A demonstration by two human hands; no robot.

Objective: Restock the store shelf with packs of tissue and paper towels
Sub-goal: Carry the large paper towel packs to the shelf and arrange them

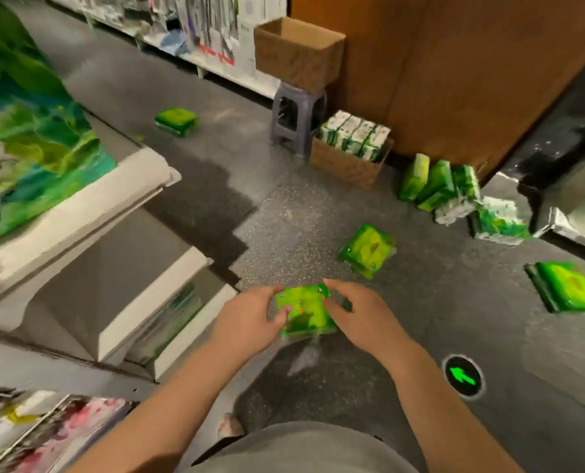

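Note:
A green tissue pack (303, 310) is held above the floor between both hands. My left hand (250, 319) grips its left side and my right hand (356, 314) grips its right side. More green packs lie loose on the grey floor: one just ahead (367, 250), one at the right (565, 286), one far off at the left (177, 121). A leaning row of packs (437, 186) stands by the wooden wall. The white store shelf (86, 213) rises in tiers at my left, with large green packs (28, 138) on its top tier.
An open carton (347, 163) holds several upright tissue packs beside a grey plastic stool (296, 116), which carries an empty cardboard box (298, 52). A round green arrow sticker (462, 376) marks the floor at the right. Another shelf corner (564, 213) juts in at the far right.

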